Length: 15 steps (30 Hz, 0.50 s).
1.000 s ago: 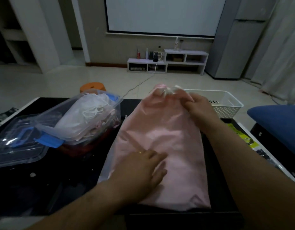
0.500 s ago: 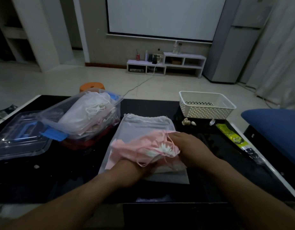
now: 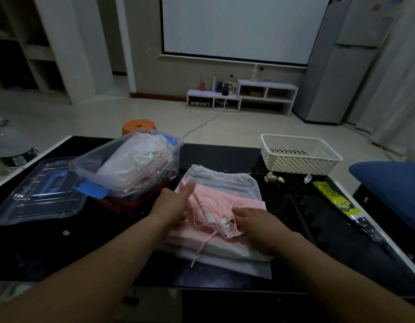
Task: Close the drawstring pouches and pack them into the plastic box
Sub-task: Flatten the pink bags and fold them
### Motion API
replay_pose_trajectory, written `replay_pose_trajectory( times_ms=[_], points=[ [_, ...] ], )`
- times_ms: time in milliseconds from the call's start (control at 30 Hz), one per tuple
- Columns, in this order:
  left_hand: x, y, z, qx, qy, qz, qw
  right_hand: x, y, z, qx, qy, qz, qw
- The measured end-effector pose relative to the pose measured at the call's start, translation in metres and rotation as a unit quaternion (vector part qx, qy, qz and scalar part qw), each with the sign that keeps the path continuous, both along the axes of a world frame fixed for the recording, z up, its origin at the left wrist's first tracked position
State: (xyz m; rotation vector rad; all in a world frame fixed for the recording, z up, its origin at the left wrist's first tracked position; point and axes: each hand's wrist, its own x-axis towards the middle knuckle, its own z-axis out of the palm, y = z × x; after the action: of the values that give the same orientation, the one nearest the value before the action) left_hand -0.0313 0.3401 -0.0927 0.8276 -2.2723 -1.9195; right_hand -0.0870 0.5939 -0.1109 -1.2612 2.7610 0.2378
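Observation:
A pink drawstring pouch point(image 3: 215, 201) lies folded on the black table point(image 3: 225, 157), on top of a white pouch point(image 3: 225, 180). Its loose pink and white cords point(image 3: 213, 217) are bunched on the fold. My left hand point(image 3: 173, 203) rests on the pouch's left side with fingers straight. My right hand point(image 3: 255, 220) presses flat on the right part of the fold, next to the cords. To the left stands the clear plastic box point(image 3: 131, 166), heaped with several white and pink pouches.
The box's clear lid point(image 3: 41, 194) with a blue handle lies at the far left. A white perforated basket point(image 3: 297, 155) stands at the back right, small shells point(image 3: 271, 178) before it. A yellow packet point(image 3: 332, 197) lies along the right edge, near a blue cushion point(image 3: 393, 187).
The pink pouch went from lying full length to folded over toward me. My left hand came out from under the fold and now lies on its left side; my right hand flattened.

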Motion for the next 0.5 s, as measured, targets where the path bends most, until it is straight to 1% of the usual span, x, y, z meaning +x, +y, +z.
replay_pose_trajectory(
  times_ms=[67, 100, 133, 200, 233, 267, 333, 367, 400, 433, 467, 500],
  points=[
    [-0.006, 0.004, -0.008, -0.093, -0.040, -0.031, 0.994, 0.005, -0.002, 0.009, 0.024, -0.049, -0.028, 0.998],
    [-0.008, 0.006, -0.012, -0.139, -0.045, -0.040, 0.989, 0.008, -0.003, 0.016, 0.011, -0.083, -0.047, 0.995],
    [-0.007, 0.009, -0.016, -0.165, -0.043, -0.043, 0.984, 0.010, -0.003, 0.023, -0.025, -0.124, -0.071, 0.989],
    [-0.004, 0.010, -0.023, -0.147, -0.019, -0.037, 0.988, 0.017, -0.001, 0.033, -0.108, -0.217, -0.119, 0.963],
    [-0.001, 0.009, -0.025, -0.139, -0.012, -0.036, 0.990, 0.021, 0.000, 0.035, -0.114, -0.243, -0.125, 0.955],
    [0.001, 0.009, -0.025, -0.139, -0.001, -0.033, 0.990, 0.027, 0.000, 0.034, -0.091, -0.240, -0.114, 0.960],
    [0.002, 0.007, -0.030, -0.139, 0.004, -0.026, 0.990, 0.033, -0.003, 0.022, -0.034, -0.169, -0.069, 0.983],
    [0.004, 0.007, -0.029, -0.139, 0.008, -0.023, 0.990, 0.033, -0.005, 0.017, -0.038, -0.141, -0.063, 0.987],
    [0.007, 0.009, -0.030, -0.149, 0.017, -0.019, 0.989, 0.032, -0.007, 0.015, -0.067, -0.135, -0.068, 0.986],
    [0.012, 0.010, -0.031, -0.193, 0.039, -0.007, 0.980, 0.029, -0.008, 0.016, -0.088, -0.139, -0.074, 0.984],
    [0.018, 0.010, -0.034, -0.269, 0.081, 0.005, 0.960, 0.026, -0.007, 0.017, -0.104, -0.143, -0.076, 0.981],
    [0.025, 0.009, -0.034, -0.371, 0.126, -0.002, 0.920, 0.022, -0.007, 0.020, -0.106, -0.148, -0.074, 0.981]
  ],
)
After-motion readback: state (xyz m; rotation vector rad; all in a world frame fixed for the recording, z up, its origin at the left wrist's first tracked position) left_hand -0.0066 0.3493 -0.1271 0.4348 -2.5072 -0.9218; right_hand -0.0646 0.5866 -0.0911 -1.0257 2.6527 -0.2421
